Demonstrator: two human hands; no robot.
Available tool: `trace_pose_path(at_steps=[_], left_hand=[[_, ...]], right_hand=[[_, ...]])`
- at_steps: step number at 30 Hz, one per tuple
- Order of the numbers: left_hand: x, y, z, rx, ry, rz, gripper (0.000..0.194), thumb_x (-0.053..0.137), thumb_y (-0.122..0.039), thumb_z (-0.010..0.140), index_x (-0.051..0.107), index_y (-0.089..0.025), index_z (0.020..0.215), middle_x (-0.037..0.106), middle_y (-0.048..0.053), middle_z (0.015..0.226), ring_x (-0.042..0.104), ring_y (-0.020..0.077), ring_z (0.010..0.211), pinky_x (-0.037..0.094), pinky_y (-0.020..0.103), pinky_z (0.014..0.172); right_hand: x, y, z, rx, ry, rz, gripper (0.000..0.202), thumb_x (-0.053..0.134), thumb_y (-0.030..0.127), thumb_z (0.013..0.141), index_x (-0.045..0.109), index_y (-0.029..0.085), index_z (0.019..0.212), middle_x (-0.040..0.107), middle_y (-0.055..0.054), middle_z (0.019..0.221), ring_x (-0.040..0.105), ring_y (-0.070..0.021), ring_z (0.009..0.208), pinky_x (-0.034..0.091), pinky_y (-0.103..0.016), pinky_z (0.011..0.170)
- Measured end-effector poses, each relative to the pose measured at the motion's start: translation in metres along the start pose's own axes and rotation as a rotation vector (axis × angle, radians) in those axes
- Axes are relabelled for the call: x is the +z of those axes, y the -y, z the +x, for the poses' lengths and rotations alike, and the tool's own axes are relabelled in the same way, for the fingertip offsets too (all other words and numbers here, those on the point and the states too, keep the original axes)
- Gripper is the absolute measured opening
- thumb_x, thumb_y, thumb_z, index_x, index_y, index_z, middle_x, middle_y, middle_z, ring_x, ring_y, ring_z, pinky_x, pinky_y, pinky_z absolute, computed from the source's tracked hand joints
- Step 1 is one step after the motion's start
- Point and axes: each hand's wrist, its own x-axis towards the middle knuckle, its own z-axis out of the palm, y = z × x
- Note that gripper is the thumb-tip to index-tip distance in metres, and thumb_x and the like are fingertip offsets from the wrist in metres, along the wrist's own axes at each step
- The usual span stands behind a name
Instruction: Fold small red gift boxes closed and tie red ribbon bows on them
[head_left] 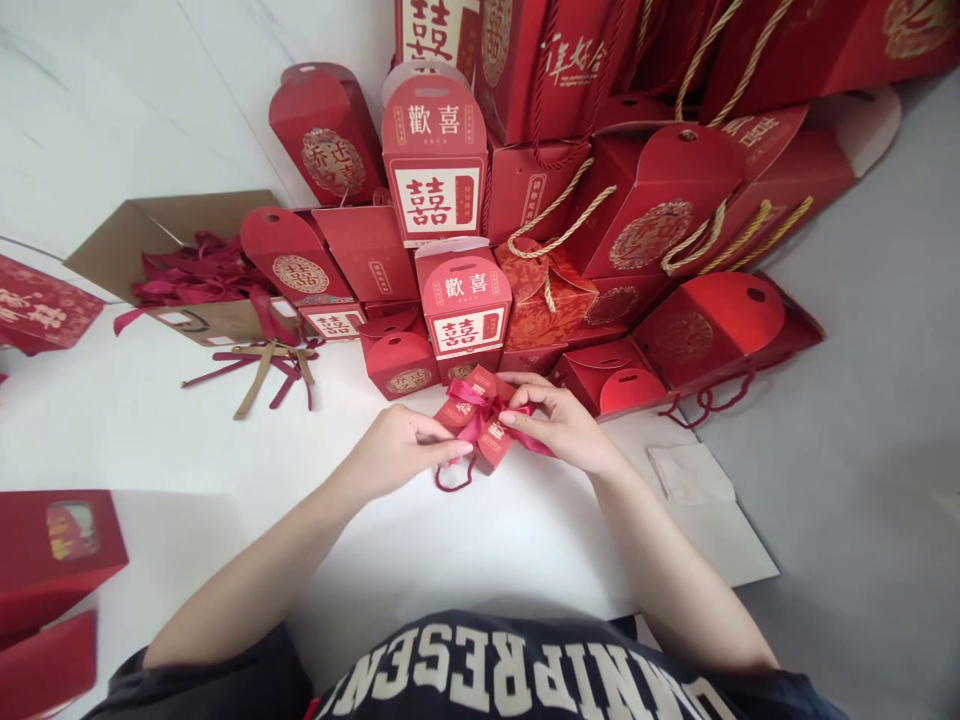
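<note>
Ribbon (466, 392) on a small box (491, 452) was pinched by left hand (401, 448) and right hand (566, 425); red cartons (465, 288) were stacked behind.

Worktop (195, 445): white. Upper left of the frame, I note an open cardboard box (240, 322) standing on it, with loose ribbon strips (259, 372) just below. Centre to right, the bottom row of red gift boxes (401, 355) rests directly on the surface, bearing others above. Lower left, a red carton (67, 570) is present. Centre, a ribbon-tied box (491, 442); contact with the worktop could not be confirmed.
</note>
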Motion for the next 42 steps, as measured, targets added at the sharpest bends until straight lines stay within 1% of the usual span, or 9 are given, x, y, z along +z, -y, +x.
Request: trace_pose_path(at_steps=[3,8,13,18,24,31,39,40,42], left_hand=[[-0.01,0.004,0.009,-0.097,0.16,-0.085,0.028,0.072,-0.042,0.077,0.075,-0.014,0.078,0.071,0.005,0.074,0.06,0.0145,0.065,0.044,0.024,0.06],[-0.024,0.01,0.015,-0.053,0.283,-0.03,0.032,0.07,-0.042,0.079,0.067,-0.011,0.071,0.064,0.003,0.069,0.055,0.0126,0.064,0.042,0.025,0.062],[-0.028,0.017,0.018,-0.046,0.276,0.026,0.034,0.071,-0.043,0.078,0.062,-0.012,0.067,0.057,0.0,0.064,0.048,0.0104,0.06,0.038,0.024,0.058],[-0.031,0.016,0.02,-0.075,0.305,0.029,0.031,0.071,-0.041,0.077,0.064,-0.012,0.069,0.058,0.0,0.065,0.049,0.0107,0.062,0.039,0.024,0.06],[-0.036,0.016,0.021,-0.061,0.343,0.078,0.029,0.071,-0.039,0.077,0.066,-0.013,0.068,0.064,0.001,0.066,0.053,0.0111,0.063,0.04,0.023,0.059],[-0.033,0.015,0.017,-0.118,0.395,0.124,0.025,0.071,-0.038,0.076,0.072,-0.013,0.073,0.074,0.007,0.077,0.067,0.0185,0.074,0.05,0.026,0.068],[-0.035,0.008,0.015,-0.029,0.525,0.185,0.031,0.069,-0.044,0.079,0.069,-0.014,0.07,0.067,0.004,0.07,0.059,0.0146,0.067,0.044,0.024,0.062],[-0.037,0.006,0.014,-0.039,0.507,0.206,0.032,0.069,-0.046,0.078,0.068,-0.014,0.072,0.066,0.003,0.07,0.058,0.0138,0.066,0.043,0.024,0.061],[-0.041,0.001,0.011,-0.034,0.358,0.249,0.032,0.071,-0.048,0.076,0.066,-0.016,0.079,0.063,0.0,0.072,0.053,0.0119,0.063,0.039,0.023,0.057]], right_hand=[[-0.002,0.003,-0.002,0.033,0.014,0.051,0.024,0.069,0.037,0.084,0.063,0.018,0.07,0.058,-0.012,0.135,0.052,-0.0247,0.129,0.031,-0.042,0.111],[-0.006,0.0,-0.001,0.061,0.002,0.168,0.034,0.061,0.039,0.091,0.06,0.018,0.064,0.063,-0.009,0.127,0.057,-0.0228,0.121,0.037,-0.039,0.105],[-0.007,-0.013,0.005,0.082,-0.026,0.216,0.041,0.06,0.041,0.091,0.053,0.018,0.059,0.065,-0.007,0.121,0.06,-0.0217,0.115,0.04,-0.036,0.1],[-0.006,-0.021,0.008,0.074,-0.029,0.218,0.042,0.059,0.042,0.091,0.054,0.017,0.057,0.065,-0.007,0.12,0.059,-0.0212,0.115,0.04,-0.035,0.1],[-0.004,-0.019,0.011,0.059,-0.041,0.194,0.042,0.061,0.041,0.091,0.059,0.018,0.056,0.065,-0.007,0.118,0.059,-0.0211,0.116,0.04,-0.036,0.102],[0.003,-0.013,0.012,0.003,-0.043,0.124,0.039,0.061,0.041,0.09,0.062,0.018,0.059,0.063,-0.008,0.118,0.06,-0.0209,0.113,0.041,-0.035,0.099],[0.005,-0.015,0.013,0.022,-0.043,0.13,0.037,0.059,0.041,0.092,0.059,0.018,0.063,0.064,-0.008,0.118,0.061,-0.0219,0.111,0.041,-0.036,0.099],[0.005,-0.014,0.012,0.017,-0.057,0.135,0.034,0.058,0.041,0.092,0.06,0.018,0.067,0.064,-0.008,0.118,0.061,-0.0217,0.111,0.041,-0.037,0.098],[0.004,-0.009,0.009,-0.023,-0.149,0.132,0.023,0.057,0.039,0.093,0.061,0.02,0.08,0.063,-0.007,0.12,0.06,-0.0215,0.111,0.043,-0.037,0.097]])
